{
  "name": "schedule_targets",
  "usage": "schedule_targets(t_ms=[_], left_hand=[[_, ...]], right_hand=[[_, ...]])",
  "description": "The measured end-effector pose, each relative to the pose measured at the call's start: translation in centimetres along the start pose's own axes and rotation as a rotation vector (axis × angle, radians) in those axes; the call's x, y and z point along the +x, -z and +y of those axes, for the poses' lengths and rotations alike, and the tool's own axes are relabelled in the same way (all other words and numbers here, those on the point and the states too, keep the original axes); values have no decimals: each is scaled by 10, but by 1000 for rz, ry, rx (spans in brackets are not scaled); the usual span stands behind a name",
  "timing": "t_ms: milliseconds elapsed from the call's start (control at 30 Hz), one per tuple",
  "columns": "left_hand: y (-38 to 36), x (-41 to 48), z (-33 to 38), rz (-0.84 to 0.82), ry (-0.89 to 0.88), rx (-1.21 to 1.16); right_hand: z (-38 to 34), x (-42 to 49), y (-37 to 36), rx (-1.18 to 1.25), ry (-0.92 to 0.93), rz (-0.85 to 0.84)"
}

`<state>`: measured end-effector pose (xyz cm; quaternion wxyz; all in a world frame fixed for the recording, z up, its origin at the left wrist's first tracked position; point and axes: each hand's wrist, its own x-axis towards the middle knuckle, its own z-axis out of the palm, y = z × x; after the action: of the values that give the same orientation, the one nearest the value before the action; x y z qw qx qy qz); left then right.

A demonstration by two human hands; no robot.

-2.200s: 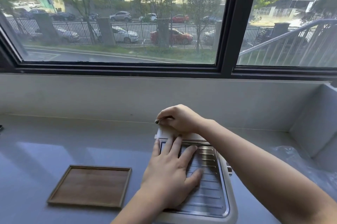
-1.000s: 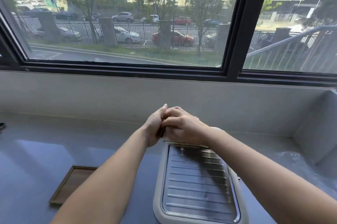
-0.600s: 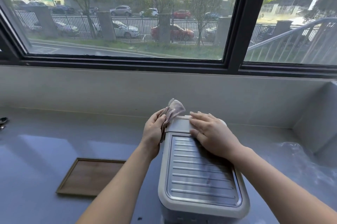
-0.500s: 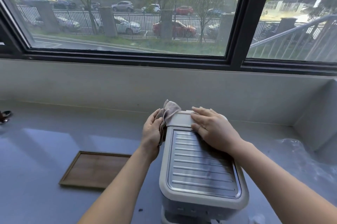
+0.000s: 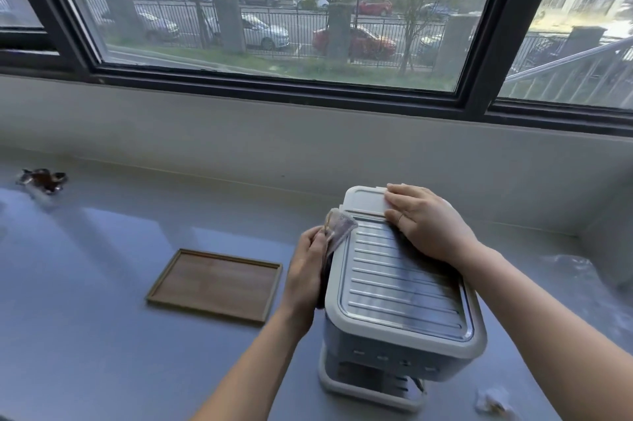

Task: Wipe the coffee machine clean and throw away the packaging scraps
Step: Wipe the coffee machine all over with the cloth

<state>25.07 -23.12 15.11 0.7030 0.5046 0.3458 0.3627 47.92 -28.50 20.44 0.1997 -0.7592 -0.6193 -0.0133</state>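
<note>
- Two hands have split: my left hand (image 5: 306, 263), fingers closed on the cloth (image 5: 337, 230), now wipes the coffee machine (image 5: 399, 287) at nine o'clock.
- My right hand (image 5: 423, 220) lies flat, fingers open, steadying the top.
- Scraps, probably plastic (image 5: 493, 403), still wait on the table (image 5: 85, 318) at five o'clock.

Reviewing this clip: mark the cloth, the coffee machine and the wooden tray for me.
cloth (image 5: 339, 228), head view, on the bunched fold above the left hand.
coffee machine (image 5: 394, 278), head view, on the ribbed metal top plate.
wooden tray (image 5: 215, 283), head view, on its flat brown base.
</note>
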Motion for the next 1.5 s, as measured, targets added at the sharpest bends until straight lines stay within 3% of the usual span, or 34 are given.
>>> schedule_targets(t_ms=[300,633,800,867,1067,1200,1400,1500], left_hand=[[13,-66,-26,72,-107,-32],[-10,-81,-35,293,-261,-48],[-12,-100,-48,398,-333,54],[-12,-87,-37,408,-278,48],[-12,-54,-27,261,120,-109],[-9,-67,-33,294,175,-116],[-5,-77,-25,357,-113,10],[-5,-59,-12,299,-153,60]], right_hand=[[-2,4,2,18,-36,-13],[-4,2,0,38,-77,-47],[-6,1,1,37,-90,-65],[-6,1,2,23,-89,-68],[-3,1,3,20,-65,-64],[-1,2,3,22,-51,-59],[1,3,2,38,-36,-48],[0,4,2,32,-22,-53]])
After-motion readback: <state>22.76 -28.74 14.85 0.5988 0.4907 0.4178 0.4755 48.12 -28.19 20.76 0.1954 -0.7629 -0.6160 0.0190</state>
